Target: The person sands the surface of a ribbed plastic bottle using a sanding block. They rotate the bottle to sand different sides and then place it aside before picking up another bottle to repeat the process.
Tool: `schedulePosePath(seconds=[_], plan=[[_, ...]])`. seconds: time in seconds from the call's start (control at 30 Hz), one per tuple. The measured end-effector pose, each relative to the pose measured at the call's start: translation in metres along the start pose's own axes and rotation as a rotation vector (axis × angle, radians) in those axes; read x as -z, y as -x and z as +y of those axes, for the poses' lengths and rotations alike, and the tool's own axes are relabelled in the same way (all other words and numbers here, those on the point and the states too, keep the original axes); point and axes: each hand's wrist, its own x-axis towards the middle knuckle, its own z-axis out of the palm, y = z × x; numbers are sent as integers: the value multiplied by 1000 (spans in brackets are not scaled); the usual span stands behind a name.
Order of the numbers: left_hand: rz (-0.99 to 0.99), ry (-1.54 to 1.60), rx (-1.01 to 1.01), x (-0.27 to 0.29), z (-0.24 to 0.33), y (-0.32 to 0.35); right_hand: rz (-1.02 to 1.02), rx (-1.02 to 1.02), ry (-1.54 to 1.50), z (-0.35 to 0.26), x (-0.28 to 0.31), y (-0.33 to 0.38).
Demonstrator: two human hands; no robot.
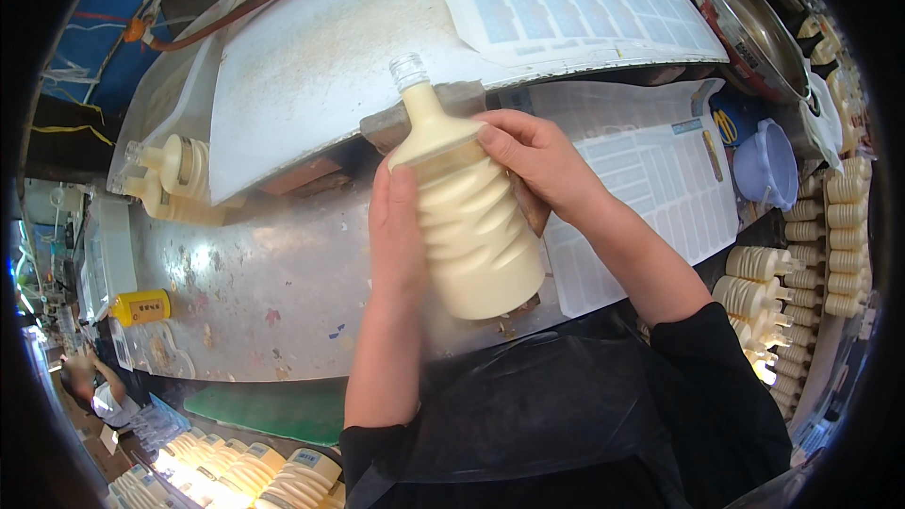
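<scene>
A large cream-coloured bottle (476,245) with wavy ridges, a narrow neck and a clear threaded mouth is tilted over the table, its mouth pointing up and slightly left. My left hand (394,226) presses along its left side, the thumb on the front. My right hand (542,165) grips its right shoulder, thumb on a gold-brown band (448,160) around the upper body. A brown, blocky object (382,129) shows partly behind the neck. To the right lies a sheet of pale labels (617,179), partly covered by my right arm.
More label sheets (584,0) lie on the raised white board (320,47). Cream bottles stand at left (184,165), in rows at right (754,287), and at lower left (302,476). A yellow container (141,307), a lilac bucket (765,165) and a metal basin (754,24) flank the table. Another person (108,396) is far left.
</scene>
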Motion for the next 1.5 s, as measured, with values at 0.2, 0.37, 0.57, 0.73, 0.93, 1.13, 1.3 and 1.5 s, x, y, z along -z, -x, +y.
schedulePosePath(seconds=[0.2, 0.37, 0.57, 0.73, 0.93, 1.13, 1.3, 1.5], plan=[[-9, -10, -30, 1, -4, -1, 31, -14, -29, 0, -2, 0], [38, -27, 4, -5, 1, 1, 83, -47, -79, 0, -6, 0], [72, 125, 97, 0, 2, 1, 34, -192, -277, -4, 1, -5], [51, 124, 197, 2, -1, 5, 120, 117, 190, -7, -4, 6], [-26, 194, 191, -1, 7, 17, 102, 61, 339, -23, -13, 15], [-118, -45, 73, -8, 16, 23, 62, 55, 21, -6, -6, 7], [-94, -167, 0, -4, 9, 21, 70, 13, 105, -20, -12, 13], [11, -330, -105, 1, 12, 15, 160, 210, 534, -28, -10, 15]])
